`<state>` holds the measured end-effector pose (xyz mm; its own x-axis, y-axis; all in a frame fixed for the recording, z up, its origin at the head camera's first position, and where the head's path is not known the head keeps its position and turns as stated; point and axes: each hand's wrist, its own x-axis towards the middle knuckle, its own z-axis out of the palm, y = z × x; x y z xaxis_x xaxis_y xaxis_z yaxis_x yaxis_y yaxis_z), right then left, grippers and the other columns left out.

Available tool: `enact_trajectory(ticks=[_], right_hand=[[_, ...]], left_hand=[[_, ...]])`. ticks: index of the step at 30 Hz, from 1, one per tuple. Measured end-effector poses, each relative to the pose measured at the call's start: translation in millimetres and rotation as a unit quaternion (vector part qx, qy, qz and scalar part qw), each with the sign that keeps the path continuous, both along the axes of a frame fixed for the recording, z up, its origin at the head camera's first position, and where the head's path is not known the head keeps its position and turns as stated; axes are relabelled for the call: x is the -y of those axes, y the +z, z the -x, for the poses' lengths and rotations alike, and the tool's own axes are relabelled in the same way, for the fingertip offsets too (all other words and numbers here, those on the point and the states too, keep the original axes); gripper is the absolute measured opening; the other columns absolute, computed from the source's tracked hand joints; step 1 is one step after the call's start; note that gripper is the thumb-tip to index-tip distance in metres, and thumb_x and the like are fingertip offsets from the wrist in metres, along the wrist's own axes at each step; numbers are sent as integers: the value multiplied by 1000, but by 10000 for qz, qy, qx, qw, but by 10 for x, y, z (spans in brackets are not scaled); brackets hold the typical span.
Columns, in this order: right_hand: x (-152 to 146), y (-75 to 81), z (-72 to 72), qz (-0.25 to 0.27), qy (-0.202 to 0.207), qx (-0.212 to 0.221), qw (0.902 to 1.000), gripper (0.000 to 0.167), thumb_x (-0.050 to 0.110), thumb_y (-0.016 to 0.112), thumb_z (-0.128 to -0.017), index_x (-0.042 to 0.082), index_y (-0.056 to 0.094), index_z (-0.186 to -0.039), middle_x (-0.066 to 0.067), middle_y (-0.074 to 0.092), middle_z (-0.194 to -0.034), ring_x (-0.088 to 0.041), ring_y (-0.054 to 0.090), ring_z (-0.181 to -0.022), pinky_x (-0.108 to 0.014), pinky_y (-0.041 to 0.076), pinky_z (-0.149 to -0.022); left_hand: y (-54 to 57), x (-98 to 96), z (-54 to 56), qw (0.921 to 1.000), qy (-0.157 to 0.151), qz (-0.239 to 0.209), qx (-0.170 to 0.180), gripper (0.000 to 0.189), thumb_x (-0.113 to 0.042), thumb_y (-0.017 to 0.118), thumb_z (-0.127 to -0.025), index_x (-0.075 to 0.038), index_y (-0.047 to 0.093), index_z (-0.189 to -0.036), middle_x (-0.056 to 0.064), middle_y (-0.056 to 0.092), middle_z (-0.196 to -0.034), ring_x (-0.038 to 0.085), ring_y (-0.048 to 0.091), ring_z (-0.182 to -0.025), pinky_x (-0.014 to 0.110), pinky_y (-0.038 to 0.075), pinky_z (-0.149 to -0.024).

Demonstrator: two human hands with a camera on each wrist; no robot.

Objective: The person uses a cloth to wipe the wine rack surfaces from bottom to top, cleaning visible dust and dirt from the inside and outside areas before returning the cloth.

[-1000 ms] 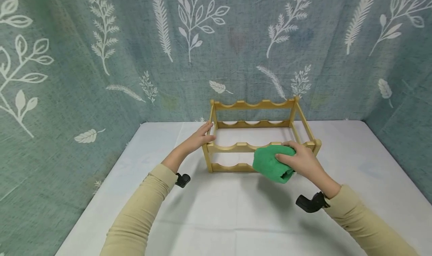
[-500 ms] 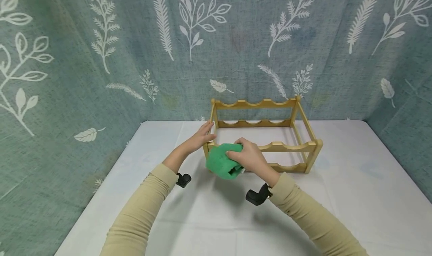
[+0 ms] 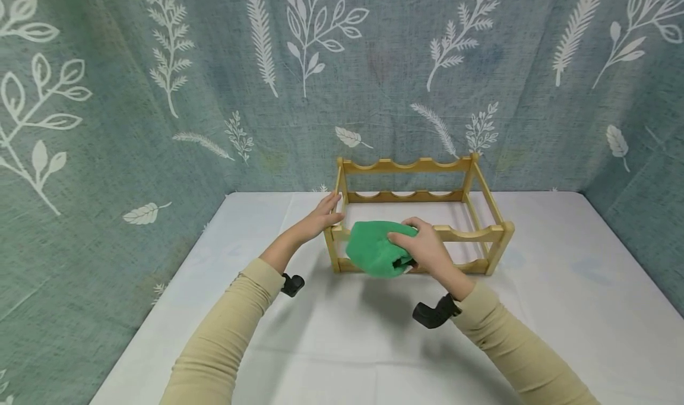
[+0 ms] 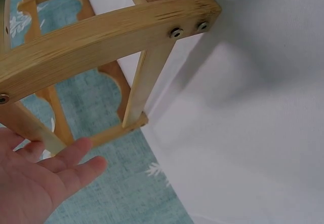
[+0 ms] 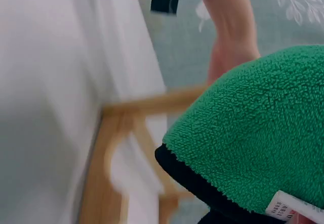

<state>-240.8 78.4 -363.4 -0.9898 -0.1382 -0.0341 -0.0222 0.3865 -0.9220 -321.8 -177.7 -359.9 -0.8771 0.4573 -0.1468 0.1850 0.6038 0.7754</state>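
A light wooden wine rack with scalloped rails stands on the white-covered table. My left hand rests on its left side rail; in the left wrist view the fingers lie over that rail, fairly straight. Folded and green, a terry towel is gripped by my right hand, thumb on the near side, other fingers mostly hidden. The towel overlaps the rack's front upper rail. Up close in the right wrist view, the towel shows a dark edge and a white label.
A grey-green curtain with white leaf prints surrounds the white table at the back and sides. Black wrist cameras sit on both wrists. The rack stands near the table's back edge.
My right hand swept the towel left along the rack's front to near its left end, then came partway back right. The left hand stayed on the side rail.
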Motion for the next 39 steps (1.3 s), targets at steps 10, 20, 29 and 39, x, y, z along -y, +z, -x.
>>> enact_trajectory(ticks=[10,20,29,39], right_hand=[[-1128,3,-234,-650,-617,98,9959,60,42,55,-88,-2,42,-127,-28,47,-113,-18,51,-62,-35,47,-46],[-1495,-37,-392,-930,-699,90,9932,59,42,52,-90,-4,39,-125,-29,48,-105,-18,50,-59,-37,47,-47],[-411,-136,-334,-992,387,-193,9941,43,37,64,-83,10,52,-116,-16,59,-95,-18,53,-61,-31,45,-50],[678,-68,-157,-853,253,-1129,9896,35,35,61,-84,11,57,-108,-12,65,-84,-15,58,-60,-28,45,-51]], left_hand=[[-18,32,21,9999,76,33,72,66,-34,38,-96,-12,4,-149,6,-13,-153,27,-12,-140,57,7,-108],[-26,28,25,9999,-1,-66,125,65,-32,35,-98,-10,1,-148,8,-16,-152,30,-13,-139,59,7,-108],[12,-6,10,9998,-73,17,194,65,-30,32,-98,-8,-3,-148,10,-19,-152,29,-18,-138,58,3,-108],[9,-19,25,9993,-236,154,227,65,-32,29,-99,-8,-8,-147,10,-25,-150,30,-22,-137,59,-1,-107]])
